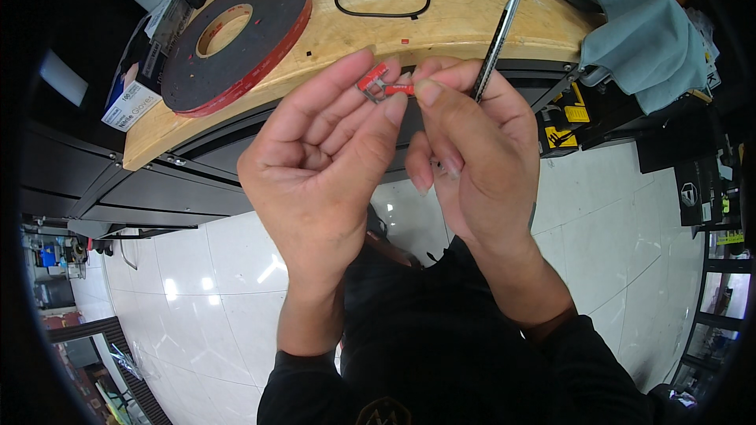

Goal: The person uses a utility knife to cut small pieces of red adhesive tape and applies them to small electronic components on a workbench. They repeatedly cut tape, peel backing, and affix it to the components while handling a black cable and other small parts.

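Just past the front edge of the wooden workbench, my left hand (323, 149) is palm up, fingertips closed on a small metal-looking bracket (372, 93) with a red-backed piece of adhesive tape on it. A narrow red strip of tape (399, 89) runs from the bracket to my right hand (480, 134), whose thumb and forefinger pinch its end. A slim black pen-like tool (498, 41) with a pointed silver tip rests in that same hand, sticking up and away over the bench. Its lower end is hidden by my fingers.
On the workbench (346, 39) a large roll of red-edged dark tape (272, 27) lies at left, beside a glove box (134, 106). A black cable (383, 15) loops at the back. A grey-blue cloth (646, 24) hangs over the right end. Red and black scraps are scattered about.
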{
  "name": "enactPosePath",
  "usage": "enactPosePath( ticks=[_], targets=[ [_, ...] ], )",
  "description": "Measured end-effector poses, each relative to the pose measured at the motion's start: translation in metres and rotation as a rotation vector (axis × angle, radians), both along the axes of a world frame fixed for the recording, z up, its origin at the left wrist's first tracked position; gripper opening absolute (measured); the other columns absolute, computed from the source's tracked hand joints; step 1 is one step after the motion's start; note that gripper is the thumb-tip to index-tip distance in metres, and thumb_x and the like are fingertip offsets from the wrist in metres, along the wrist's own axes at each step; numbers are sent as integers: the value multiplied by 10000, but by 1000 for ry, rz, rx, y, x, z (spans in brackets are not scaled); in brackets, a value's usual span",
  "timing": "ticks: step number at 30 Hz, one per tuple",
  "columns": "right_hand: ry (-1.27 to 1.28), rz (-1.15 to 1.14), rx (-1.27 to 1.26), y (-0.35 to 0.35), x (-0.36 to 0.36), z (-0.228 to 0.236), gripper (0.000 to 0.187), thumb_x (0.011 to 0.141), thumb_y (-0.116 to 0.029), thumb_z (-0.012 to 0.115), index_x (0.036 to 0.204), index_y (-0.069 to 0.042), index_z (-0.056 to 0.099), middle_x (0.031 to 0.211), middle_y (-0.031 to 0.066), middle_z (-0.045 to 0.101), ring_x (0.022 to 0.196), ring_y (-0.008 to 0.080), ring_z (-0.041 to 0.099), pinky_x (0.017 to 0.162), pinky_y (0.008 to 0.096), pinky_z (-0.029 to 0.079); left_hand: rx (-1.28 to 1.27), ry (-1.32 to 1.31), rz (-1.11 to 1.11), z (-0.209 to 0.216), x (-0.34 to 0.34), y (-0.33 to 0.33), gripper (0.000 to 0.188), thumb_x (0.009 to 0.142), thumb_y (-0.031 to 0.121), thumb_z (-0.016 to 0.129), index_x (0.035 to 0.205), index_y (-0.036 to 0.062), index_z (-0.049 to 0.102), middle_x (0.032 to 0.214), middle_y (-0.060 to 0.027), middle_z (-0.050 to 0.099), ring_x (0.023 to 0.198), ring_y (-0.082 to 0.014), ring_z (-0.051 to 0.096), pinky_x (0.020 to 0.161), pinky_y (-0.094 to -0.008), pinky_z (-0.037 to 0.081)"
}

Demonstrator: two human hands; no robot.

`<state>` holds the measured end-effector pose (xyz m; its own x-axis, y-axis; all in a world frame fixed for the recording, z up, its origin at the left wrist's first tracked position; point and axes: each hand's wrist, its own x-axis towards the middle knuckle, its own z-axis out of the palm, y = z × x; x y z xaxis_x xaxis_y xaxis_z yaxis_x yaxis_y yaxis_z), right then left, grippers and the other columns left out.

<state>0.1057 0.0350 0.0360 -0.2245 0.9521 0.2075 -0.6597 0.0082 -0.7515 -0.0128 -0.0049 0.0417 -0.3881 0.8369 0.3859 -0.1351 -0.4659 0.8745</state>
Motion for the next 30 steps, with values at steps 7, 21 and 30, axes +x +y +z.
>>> enactPosePath(
  ticks=[7, 21, 30],
  targets=[
    [19, -23, 9, -1, -1, -1, 83, 964, 0, 651, 1007, 60, 611, 1034, 121, 629, 582, 106, 616, 441, 222, 454, -6, -15, 30, -1, 3, 1, 383, 908, -64, 697, 1277, -110, 604, 1138, -262, 720, 1060, -236, 727, 909, -303, 598],
    [65, -64, 60, -4, -9, 0, 52, 952, 56, 632, 983, 62, 592, 1039, 124, 620, 600, 90, 615, 445, 212, 472, 6, -46, 63, -1, 6, 0, 367, 926, -40, 691, 1273, -114, 596, 1148, -270, 712, 1048, -253, 731, 890, -296, 615],
    [-75, -111, 132, -4, -10, -3, 51, 981, 21, 604, 1031, 16, 607, 1132, 133, 616, 604, 72, 531, 437, 251, 473, 2, -24, 63, 0, 4, -1, 358, 926, -47, 684, 1267, -114, 597, 1140, -268, 715, 1063, -255, 728, 892, -301, 615]
  ],
)
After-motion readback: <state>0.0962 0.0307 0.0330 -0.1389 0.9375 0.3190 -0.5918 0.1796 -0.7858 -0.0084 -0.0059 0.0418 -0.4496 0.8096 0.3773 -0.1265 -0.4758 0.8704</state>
